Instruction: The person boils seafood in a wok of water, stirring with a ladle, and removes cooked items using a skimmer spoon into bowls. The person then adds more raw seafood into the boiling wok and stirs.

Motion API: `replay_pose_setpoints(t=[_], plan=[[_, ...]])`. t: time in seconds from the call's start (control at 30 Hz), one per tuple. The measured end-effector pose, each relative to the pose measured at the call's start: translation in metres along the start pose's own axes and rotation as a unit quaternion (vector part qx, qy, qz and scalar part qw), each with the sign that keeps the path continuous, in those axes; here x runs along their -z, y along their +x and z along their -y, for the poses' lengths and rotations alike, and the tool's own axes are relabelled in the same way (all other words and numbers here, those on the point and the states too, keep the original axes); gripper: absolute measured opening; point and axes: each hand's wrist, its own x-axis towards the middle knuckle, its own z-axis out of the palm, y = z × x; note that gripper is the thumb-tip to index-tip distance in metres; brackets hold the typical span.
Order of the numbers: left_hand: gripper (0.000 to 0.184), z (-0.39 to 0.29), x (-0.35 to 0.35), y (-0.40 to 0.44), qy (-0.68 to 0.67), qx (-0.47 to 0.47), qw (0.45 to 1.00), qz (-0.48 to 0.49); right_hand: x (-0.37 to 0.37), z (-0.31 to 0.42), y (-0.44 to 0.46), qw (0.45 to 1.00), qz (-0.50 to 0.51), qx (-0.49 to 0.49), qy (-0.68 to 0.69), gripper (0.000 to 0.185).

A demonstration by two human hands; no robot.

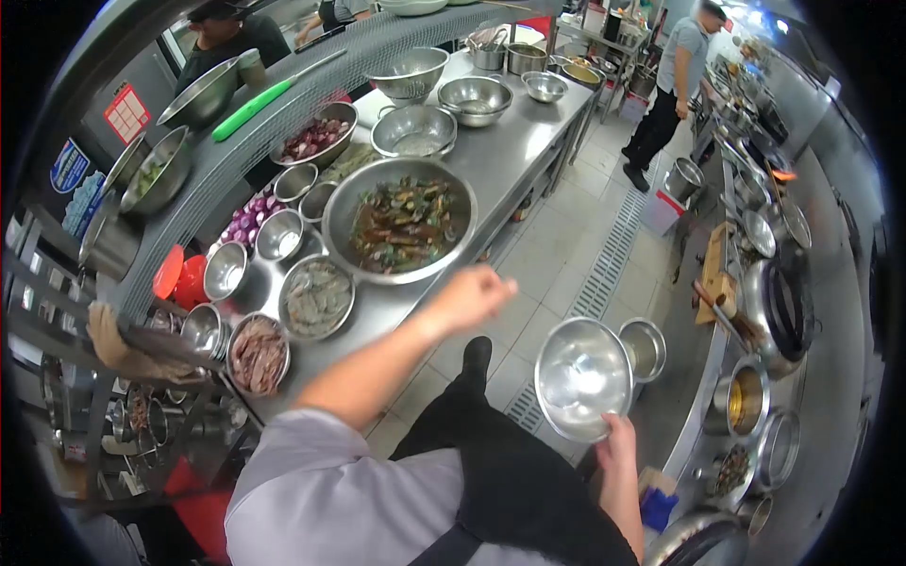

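Observation:
An empty steel bowl [583, 377] hangs over the aisle, tilted, its rim gripped by my right hand [618, 441]. My left hand [477, 297] is raised in front of the steel counter's edge with the fingers curled in. It is slightly blurred, and whether anything is inside the fingers is hidden. Nearest to it on the counter stands a large steel bowl of mussels [406, 222]. Beside that are a bowl of peeled shrimp [317, 297] and a bowl of pinkish-brown strips [259, 354]. Small empty steel bowls [280, 236] sit behind them.
Purple onions [247, 219], a bowl of chopped red onion [316, 140] and colanders [415, 132] line the counter. A steel pot [644, 349] is just beyond my bowl. Woks and pots [738, 401] crowd the stove side at right. A person [681, 71] stands farther down the aisle.

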Motion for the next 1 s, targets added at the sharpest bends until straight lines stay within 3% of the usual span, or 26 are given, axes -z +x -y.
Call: replay_pose_setpoints(t=[0.07,0.2,0.27,0.33,0.4,0.43,0.53,0.6,0.63,0.8,1.0], plan=[[0.037,-0.004,0.061,0.078,-0.088,-0.029,0.994,-0.055,-0.002,0.014,0.035,1.0,-0.024,0.006,-0.013,0.035],[0.042,0.004,0.195,0.227,-0.191,0.04,0.964,-0.183,-0.023,0.045,0.097,0.991,-0.105,-0.017,-0.086,0.025],[0.048,0.029,0.256,0.295,-0.256,0.061,0.93,-0.256,-0.045,0.06,0.119,0.986,-0.118,-0.075,-0.09,0.029],[0.049,0.054,0.302,0.351,-0.324,0.064,0.866,-0.376,-0.068,0.073,0.148,0.989,-0.122,-0.059,-0.05,0.032],[0.041,0.145,0.362,0.391,-0.453,-0.082,0.847,-0.265,-0.08,0.089,0.17,0.99,-0.071,-0.062,-0.104,0.032],[0.041,0.156,0.375,0.402,-0.481,-0.096,0.829,-0.269,-0.095,0.099,0.177,0.99,-0.075,-0.065,-0.103,0.032],[0.04,0.139,0.387,0.421,-0.469,-0.035,0.8,-0.373,-0.157,0.135,0.205,0.993,-0.06,-0.047,-0.09,0.029],[0.04,0.128,0.395,0.431,-0.449,-0.02,0.798,-0.401,-0.186,0.153,0.233,0.997,0.009,-0.04,-0.061,0.03],[0.04,0.122,0.397,0.434,-0.438,-0.014,0.798,-0.412,-0.199,0.167,0.247,0.993,0.031,-0.081,-0.082,0.034],[0.039,0.089,0.392,0.419,-0.333,0.03,0.82,-0.465,-0.28,0.191,0.341,0.966,0.142,-0.085,-0.196,0.042],[0.038,0.02,0.316,0.349,-0.133,0.146,0.843,-0.5,-0.375,0.194,0.427,0.907,0.284,-0.101,-0.293,0.046]])
